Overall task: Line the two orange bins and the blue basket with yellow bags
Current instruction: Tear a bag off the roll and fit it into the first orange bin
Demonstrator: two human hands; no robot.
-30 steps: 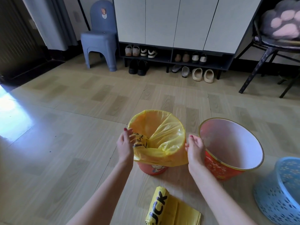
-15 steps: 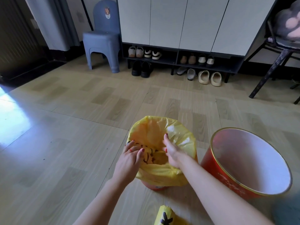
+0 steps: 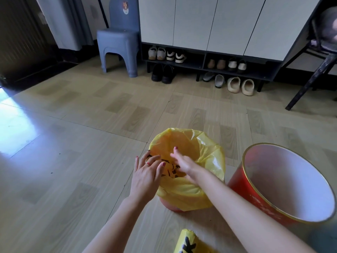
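Left hand (image 3: 145, 177) spread on yellow bag (image 3: 189, 192), right hand (image 3: 182, 162) flat inside, wood-look floor (image 3: 91, 143), shoe cabinet (image 3: 209, 24)

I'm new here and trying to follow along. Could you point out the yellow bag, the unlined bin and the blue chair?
yellow bag (image 3: 209, 156): head view, far inner wall.
unlined bin (image 3: 255, 196): head view, red outer side.
blue chair (image 3: 116, 36): head view, seat.

Home entryway: shoe cabinet (image 3: 209, 24) w/ shoes (image 3: 166, 53) & slippers (image 3: 240, 85) under, plastic chair (image 3: 118, 39), wood-look floor (image 3: 73, 143).
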